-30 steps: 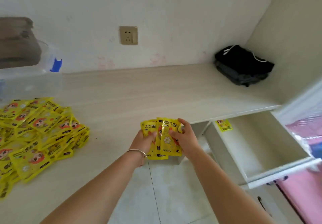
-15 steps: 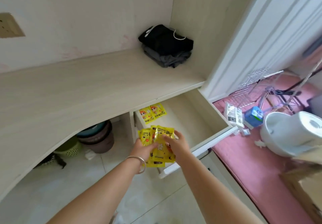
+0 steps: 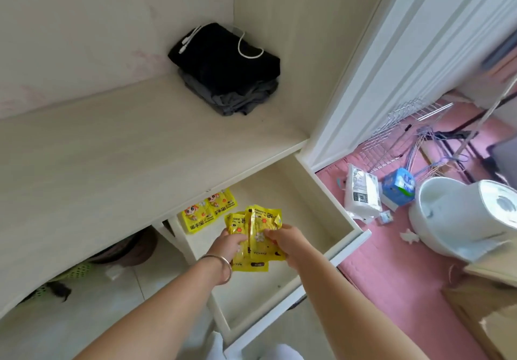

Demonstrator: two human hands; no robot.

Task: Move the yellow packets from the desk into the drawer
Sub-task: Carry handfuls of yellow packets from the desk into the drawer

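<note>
Both hands held a fanned bunch of yellow packets (image 3: 258,236) above the open drawer (image 3: 305,219). The left hand (image 3: 228,246) pinched the bunch's left side, the right hand (image 3: 285,240) its right. Two more packets (image 3: 207,214) lay inside the drawer's back corner, beneath the tabletop (image 3: 126,163) edge.

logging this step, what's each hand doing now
Left hand: gripping the stack of yellow foil packets.
Right hand: pinching the same stack.
</note>
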